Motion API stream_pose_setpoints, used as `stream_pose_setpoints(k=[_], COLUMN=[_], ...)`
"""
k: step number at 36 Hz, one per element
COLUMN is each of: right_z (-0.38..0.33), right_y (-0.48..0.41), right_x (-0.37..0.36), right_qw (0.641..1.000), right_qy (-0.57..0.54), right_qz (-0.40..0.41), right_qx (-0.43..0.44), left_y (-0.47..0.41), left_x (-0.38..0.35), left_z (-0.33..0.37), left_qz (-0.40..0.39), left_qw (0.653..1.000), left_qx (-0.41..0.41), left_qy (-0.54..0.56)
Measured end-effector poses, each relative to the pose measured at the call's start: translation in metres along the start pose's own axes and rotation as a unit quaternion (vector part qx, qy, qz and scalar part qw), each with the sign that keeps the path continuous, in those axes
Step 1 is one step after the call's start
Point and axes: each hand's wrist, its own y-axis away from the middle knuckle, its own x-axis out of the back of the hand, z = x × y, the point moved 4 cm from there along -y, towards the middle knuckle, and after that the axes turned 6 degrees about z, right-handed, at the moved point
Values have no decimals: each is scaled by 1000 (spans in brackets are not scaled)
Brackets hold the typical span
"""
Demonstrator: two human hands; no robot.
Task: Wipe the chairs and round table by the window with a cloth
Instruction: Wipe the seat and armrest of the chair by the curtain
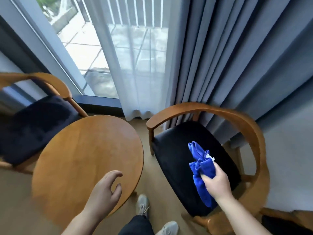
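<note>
Over right chair's dark seat, right hand gripping blue cloth

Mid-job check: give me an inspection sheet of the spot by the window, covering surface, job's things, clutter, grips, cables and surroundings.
Surface: round table, wooden top, standing between the two chairs.
Job's things: blue cloth, bunched, over the dark seat of the right chair; contact with the seat cannot be told. The left chair is blurred and has a dark seat.
Clutter: nothing seen.
Grips: right hand grips the cloth; left hand is over the table's near edge, fingers loosely curled, holding nothing.
Cables: nothing seen.
Surroundings: glass door, sheer curtain and grey curtain behind the right chair.
</note>
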Motion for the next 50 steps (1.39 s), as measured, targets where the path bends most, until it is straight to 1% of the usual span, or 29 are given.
stream_pose_setpoints(k=[4,10,14,17,19,22,25,27,29,32,33,34,38,42,47,50], right_z=[-12,-32,-49,-71,-91,-114,-123,-125,-125,-109,-103,-98,-90,-93,-89,-82], right_y=[-9,-37,-71,-104,-121,-152,-183,-203,-220,-241,-246,-251,-265,-286,-318,-336], right_x=[-22,-57,-81,-104,-121,-149,-182,-206,-229,-255,-259,-260,-257,-252,-231,-217], right_qw=[999,994,985,974,962,923,855,813,774,695,677,667,661,682,705,724], right_qy=[28,82,130,158,174,242,326,360,412,516,534,541,525,497,493,485], right_qz=[-22,-43,-38,-59,-78,-92,-105,-137,-184,-261,-277,-284,-277,-262,-233,-219], right_qx=[21,53,105,149,194,285,390,437,444,428,424,426,459,468,454,438], left_y=[3,-16,-47,-78,-98,-121,-136,-141,-147,-156,-160,-165,-187,-210,-235,-259], left_x=[0,-5,-13,-20,-22,-22,-28,-35,-44,-60,-65,-70,-91,-109,-123,-129], left_z=[-17,-47,-60,-64,-63,-56,-53,-55,-56,-53,-51,-48,-30,-12,5,18], left_qz=[4,-19,-40,-65,-72,-71,-69,-65,-57,-38,-30,-23,-9,-13,-12,-4], left_qw=[1000,998,997,997,997,997,997,998,998,998,998,998,998,998,997,994], left_qx=[17,45,47,43,37,27,19,26,36,49,53,55,47,26,-7,-25], left_qy=[15,35,36,24,13,6,-6,-9,-12,-27,-31,-33,-38,-52,-73,-106])
